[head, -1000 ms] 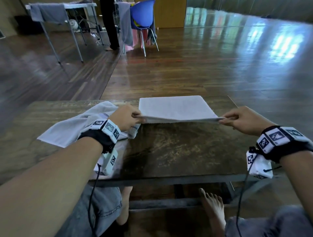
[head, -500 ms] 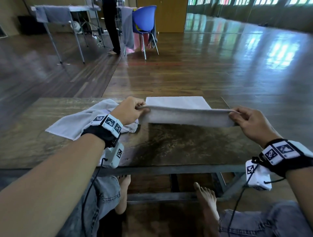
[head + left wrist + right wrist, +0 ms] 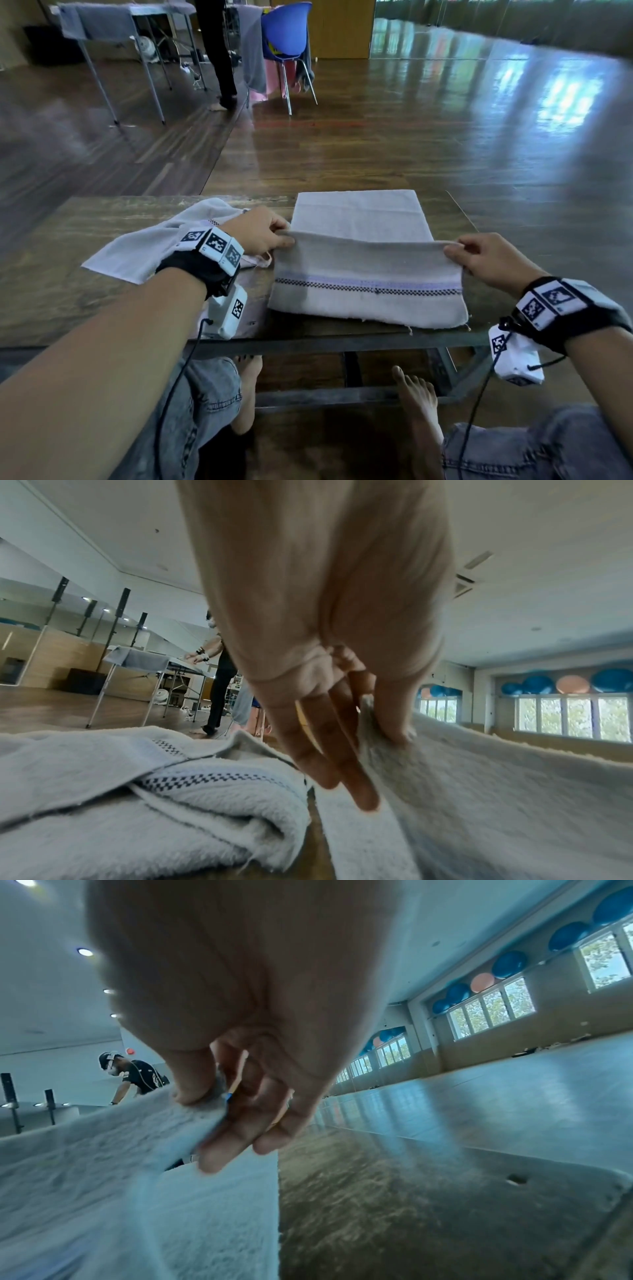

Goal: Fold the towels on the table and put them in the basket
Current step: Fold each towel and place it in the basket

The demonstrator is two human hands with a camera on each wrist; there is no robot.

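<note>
A pale grey towel (image 3: 366, 274) with a purple and black checked stripe lies across the right half of the low wooden table (image 3: 61, 301). Its fold line is lifted between both hands. My left hand (image 3: 270, 233) pinches the fold's left corner, thumb over the cloth (image 3: 394, 731). My right hand (image 3: 472, 257) pinches the right corner (image 3: 205, 1099). The near flap drapes down to the table's front edge. A second, crumpled white towel (image 3: 154, 246) lies left of my left wrist and fills the lower left of the left wrist view (image 3: 154, 791). No basket is in view.
My bare feet (image 3: 418, 404) and knees sit under the table's front rail. Across the wooden floor stand a blue chair (image 3: 284, 37) draped with cloth, a folding table (image 3: 113, 20) with a grey towel, and another person (image 3: 215, 51).
Both hands rose and came toward me with the towel's edge. The flap that lay flat a second ago now hangs down over the near side, showing its striped band.
</note>
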